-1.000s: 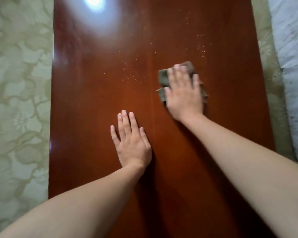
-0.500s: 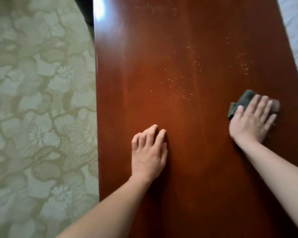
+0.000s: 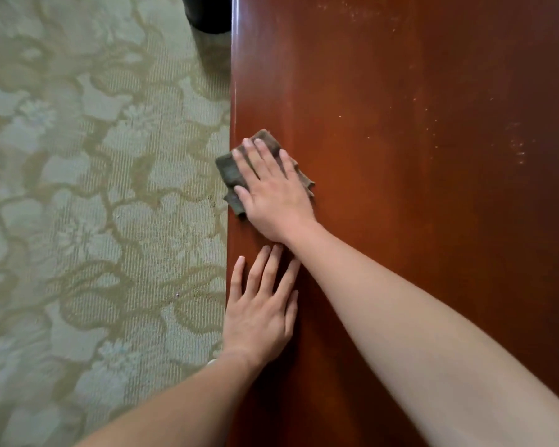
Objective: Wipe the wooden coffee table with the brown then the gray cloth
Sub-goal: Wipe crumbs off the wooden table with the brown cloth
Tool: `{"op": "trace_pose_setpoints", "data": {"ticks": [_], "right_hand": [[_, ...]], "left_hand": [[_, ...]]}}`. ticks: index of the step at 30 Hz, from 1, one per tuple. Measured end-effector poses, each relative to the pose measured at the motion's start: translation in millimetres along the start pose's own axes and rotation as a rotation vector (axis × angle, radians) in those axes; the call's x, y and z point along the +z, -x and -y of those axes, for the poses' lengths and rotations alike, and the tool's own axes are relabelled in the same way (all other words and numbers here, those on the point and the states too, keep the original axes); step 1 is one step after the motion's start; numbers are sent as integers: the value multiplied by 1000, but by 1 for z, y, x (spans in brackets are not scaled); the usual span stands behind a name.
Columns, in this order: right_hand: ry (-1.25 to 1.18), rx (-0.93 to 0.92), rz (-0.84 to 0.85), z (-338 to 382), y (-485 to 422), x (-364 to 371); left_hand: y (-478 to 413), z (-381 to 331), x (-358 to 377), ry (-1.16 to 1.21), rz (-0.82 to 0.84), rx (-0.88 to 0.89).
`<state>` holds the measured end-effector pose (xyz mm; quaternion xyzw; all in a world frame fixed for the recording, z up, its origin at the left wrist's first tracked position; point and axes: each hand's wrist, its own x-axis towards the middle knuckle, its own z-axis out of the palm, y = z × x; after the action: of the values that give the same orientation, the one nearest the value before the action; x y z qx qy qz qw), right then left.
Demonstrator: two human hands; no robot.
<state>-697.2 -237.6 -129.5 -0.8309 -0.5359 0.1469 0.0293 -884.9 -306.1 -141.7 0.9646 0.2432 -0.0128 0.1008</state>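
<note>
Head view. The right hand lies flat, fingers extended and slightly spread, pressing the brown cloth against the wooden coffee table. The cloth sits beneath the palm and fingers — its crumpled edges show beyond the fingertips, past the thumb side and at the little-finger side. On the thumb side it reaches the table's edge and overhangs it slightly. The left hand rests open and empty on the table just behind the right wrist, palm down, fingers close together, their tips nearly meeting the right forearm. Its thumb side runs along the same table edge. Pale specks dot the surface well beyond the right hand's little-finger side — none under either hand. A patterned green carpet fills the area outside the left hand.
</note>
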Motion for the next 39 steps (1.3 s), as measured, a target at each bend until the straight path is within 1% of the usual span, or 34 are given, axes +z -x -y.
{"op": "trace_pose_setpoints", "data": {"ticks": [1, 3, 6, 8, 10, 12, 13, 14, 15, 17, 18, 19, 20, 21, 22, 23, 24, 26, 28, 30, 33, 36, 39], "right_hand": [[11, 32, -12, -15, 7, 1], [36, 188, -59, -57, 32, 1], [-7, 541, -96, -133, 94, -4], [-63, 740, -112, -162, 135, -7], [-89, 870, -134, -162, 154, -5], [-105, 970, -162, -145, 145, -3], [-109, 987, -170, -135, 132, -3], [-97, 959, -175, -123, 117, -4], [-72, 891, -174, -109, 100, -4], [-1, 680, -153, -74, 62, -1], [35, 555, -139, -52, 43, 2], [55, 434, -126, -29, 25, 4], [59, 325, -113, -6, 9, 5], [56, 240, -91, 14, -4, 6], [59, 182, -62, 29, -13, 7], [68, 144, -36, 39, -18, 9], [79, 118, -20, 43, -20, 10], [96, 67, -20, 43, -12, 12], [104, 8, -56, 37, 6, 16], [100, -26, -82, 31, 25, 21], [95, -35, -55, 28, 26, 22], [79, 45, -35, 23, -20, 9], [44, 223, -41, 9, -82, -11]], "left_hand": [[0, 0, 0, 3, -5, 3], [-1, -1, 0, 13, 4, 8], [0, -1, 1, 18, 7, -4], [-1, 0, 1, 15, 19, -1], [0, 0, 1, 18, 18, 7], [1, -1, 1, 29, 8, 2], [1, -1, 0, 37, 3, -6], [0, -2, 0, 47, -4, -14], [-1, -2, -1, 59, -17, -18], [0, -1, 0, 106, -71, -34], [1, -1, 1, 134, -111, -81], [1, 0, 2, 155, -149, -180], [0, 0, 2, 170, -182, -335], [-1, 0, 2, 200, -205, -527], [-3, 1, 0, 260, -215, -716], [-6, 1, -2, 336, -205, -856], [-8, 1, -4, 409, -162, -930], [-10, 0, -7, 476, -58, -940], [-11, 1, -7, 465, -34, -901], [-12, 2, -7, 454, -20, -899], [-13, 3, -6, 451, 12, -896], [-15, 4, -7, 468, 27, -901], [-15, 4, -7, 471, 15, -892]]}}
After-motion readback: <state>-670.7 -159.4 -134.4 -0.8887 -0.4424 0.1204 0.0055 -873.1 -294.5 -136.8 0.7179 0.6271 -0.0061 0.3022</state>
